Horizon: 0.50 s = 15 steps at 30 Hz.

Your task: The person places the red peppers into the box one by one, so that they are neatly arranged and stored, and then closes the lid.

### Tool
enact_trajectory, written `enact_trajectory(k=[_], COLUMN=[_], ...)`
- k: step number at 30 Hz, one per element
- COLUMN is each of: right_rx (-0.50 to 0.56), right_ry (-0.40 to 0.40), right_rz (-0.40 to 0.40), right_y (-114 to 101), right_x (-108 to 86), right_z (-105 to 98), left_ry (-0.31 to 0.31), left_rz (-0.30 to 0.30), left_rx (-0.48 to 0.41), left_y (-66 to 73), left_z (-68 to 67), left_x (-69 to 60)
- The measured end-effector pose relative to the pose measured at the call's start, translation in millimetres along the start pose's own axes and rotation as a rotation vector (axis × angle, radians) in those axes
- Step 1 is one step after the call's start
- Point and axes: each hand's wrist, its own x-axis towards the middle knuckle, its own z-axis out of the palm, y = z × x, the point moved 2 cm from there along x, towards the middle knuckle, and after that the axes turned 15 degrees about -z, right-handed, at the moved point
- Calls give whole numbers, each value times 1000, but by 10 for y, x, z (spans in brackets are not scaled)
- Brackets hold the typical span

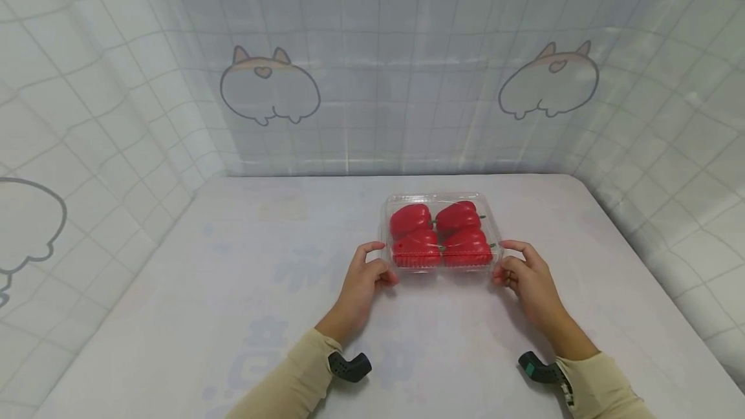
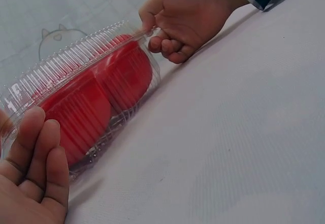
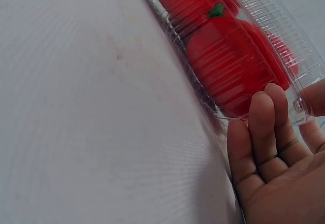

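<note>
A clear plastic clamshell box (image 1: pixel 433 198) sits on the table with its lid down. Through the lid I see several red bell peppers (image 1: pixel 410 220) with green stems, lying in two rows. My left hand (image 1: pixel 359 284) grips the box's near left corner, thumb and fingers bent at the rim. At the near right corner, my right hand (image 1: pixel 532 284) holds the rim the same way. In the left wrist view, the ribbed side of the box faces me between both hands. The right wrist view shows curled fingers (image 3: pixel 261 115) against the box's end.
The white table (image 1: pixel 233 290) has faint printed patterns and rounded far corners. Behind it hangs a grid-patterned curtain (image 1: pixel 407 83) with cartoon animal drawings, and similar sheeting lines both sides. Dark devices (image 1: pixel 349 367) are strapped at both wrists, over beige sleeves.
</note>
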Motion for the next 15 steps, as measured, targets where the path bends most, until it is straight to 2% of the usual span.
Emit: enact_trajectory(k=[8, 15], right_rx=[-10, -21], right_ry=[1, -10], right_rz=[-8, -10], right_y=[-6, -13], right_x=[13, -1], right_z=[1, -2], left_ry=[-7, -14], left_rz=[25, 44], left_rx=[-9, 34], left_y=[16, -13], left_z=[-7, -26], left_x=[-11, -25])
